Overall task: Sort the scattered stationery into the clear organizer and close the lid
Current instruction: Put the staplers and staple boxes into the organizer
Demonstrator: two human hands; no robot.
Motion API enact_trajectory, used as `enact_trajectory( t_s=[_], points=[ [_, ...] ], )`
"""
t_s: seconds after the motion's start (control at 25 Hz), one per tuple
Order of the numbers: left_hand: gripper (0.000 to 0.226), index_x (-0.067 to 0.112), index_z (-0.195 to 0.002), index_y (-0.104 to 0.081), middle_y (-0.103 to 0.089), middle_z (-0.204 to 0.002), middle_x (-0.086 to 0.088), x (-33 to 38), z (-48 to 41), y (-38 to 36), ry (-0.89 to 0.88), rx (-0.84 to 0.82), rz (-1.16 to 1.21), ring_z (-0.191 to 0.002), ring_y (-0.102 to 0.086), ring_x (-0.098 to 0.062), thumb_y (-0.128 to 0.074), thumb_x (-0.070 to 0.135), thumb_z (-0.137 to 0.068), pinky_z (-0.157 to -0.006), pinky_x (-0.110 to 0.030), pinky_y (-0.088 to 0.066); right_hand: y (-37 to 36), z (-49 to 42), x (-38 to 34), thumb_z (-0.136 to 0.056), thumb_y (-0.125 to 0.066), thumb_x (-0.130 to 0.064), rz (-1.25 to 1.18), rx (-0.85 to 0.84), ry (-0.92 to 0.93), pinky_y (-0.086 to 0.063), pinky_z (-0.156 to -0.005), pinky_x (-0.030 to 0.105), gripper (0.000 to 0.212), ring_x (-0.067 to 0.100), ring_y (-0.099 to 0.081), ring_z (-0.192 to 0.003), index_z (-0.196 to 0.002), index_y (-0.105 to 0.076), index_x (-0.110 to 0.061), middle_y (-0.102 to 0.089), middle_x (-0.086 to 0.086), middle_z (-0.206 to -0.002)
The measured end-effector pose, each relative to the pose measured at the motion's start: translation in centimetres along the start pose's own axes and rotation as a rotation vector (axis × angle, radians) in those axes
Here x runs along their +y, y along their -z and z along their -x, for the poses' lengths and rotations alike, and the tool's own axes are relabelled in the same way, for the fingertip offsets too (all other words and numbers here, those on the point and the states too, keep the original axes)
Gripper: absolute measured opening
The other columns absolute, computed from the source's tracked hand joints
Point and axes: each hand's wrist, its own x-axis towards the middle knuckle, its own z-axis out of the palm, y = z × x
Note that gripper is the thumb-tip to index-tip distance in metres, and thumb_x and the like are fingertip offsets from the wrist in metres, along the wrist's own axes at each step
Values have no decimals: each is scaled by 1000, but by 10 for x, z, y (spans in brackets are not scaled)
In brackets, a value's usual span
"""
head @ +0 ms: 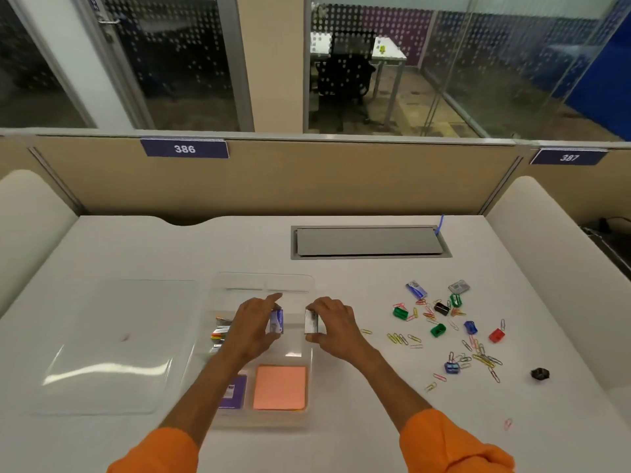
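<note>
The clear organizer (263, 285) sits open at the table's middle, holding an orange sticky-note pad (280, 387), a purple pack (234, 392) and coloured items at its left side. Its clear lid (112, 346) lies flat to the left. Over the organizer's middle, my left hand (252, 329) pinches a small purple-white box (277, 321). My right hand (336, 324) pinches a small silver box (311, 321) beside it. To the right lie scattered paper clips (478, 356), coloured sharpeners (438, 330) and two more small boxes (416, 290).
A grey cable hatch (370, 241) is set into the table behind the organizer. A small black object (540, 374) lies at the far right, a lone pink clip (508, 423) near the front. Beige partitions bound the desk at the back and sides.
</note>
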Motion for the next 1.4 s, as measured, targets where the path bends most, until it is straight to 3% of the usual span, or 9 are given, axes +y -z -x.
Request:
enact_trajectory(
  t_s=[0.28,0.48,0.64,0.92,1.16,1.4],
  points=[
    [80,26,-142,-34,-59,-127,3,-34,15,-2,29,-72,12,-120,-48,-20,-78,35,-75,-106,-32,-34,-40,-13,-31,-79,-72,-40,61,-51,0,-17,-113,34,62,18,-22,-142,-134,-47,-25,-30,-3,-152],
    [83,29,-142,-33,-55,-132,6,-42,18,-3,20,-66,72,-126,-44,-19,-79,36,-73,-109,-37,-32,-46,-14,-29,-80,-70,-45,71,-76,-36,-10,-117,37,68,17,-12,-146,-139,-41,-28,-21,-4,-157],
    [76,28,-140,-38,-51,-137,5,-47,18,0,11,-18,148,-129,-42,-18,-78,37,-76,-110,-35,-28,-39,-15,-24,-77,-72,-49,56,-62,-34,-10,-115,34,73,15,-16,-144,-140,-39,-29,-24,-4,-156],
    [52,22,-134,-46,-53,-135,0,-26,-3,0,-51,116,155,-124,-49,-20,-68,28,-87,-105,-36,-37,-5,-4,8,-82,-70,-41,13,69,-69,-11,-105,24,65,13,-25,-141,-139,-41,-28,-32,-5,-152],
    [48,22,-130,-48,-56,-128,4,26,-47,-19,-226,110,124,-118,-53,-18,-68,27,-86,-97,-38,-44,49,16,76,-82,-71,-36,-21,153,-196,-18,-105,28,61,16,-31,-138,-136,-45,-25,-39,-3,-147],
    [47,22,-131,-48,-55,-129,4,104,-90,-64,-293,21,104,-116,-54,-17,-65,32,-89,-98,-29,-39,90,43,162,-81,-73,-35,-7,200,-342,-21,-100,27,61,18,-39,-132,-135,-47,-24,-45,-3,-142]
  ],
)
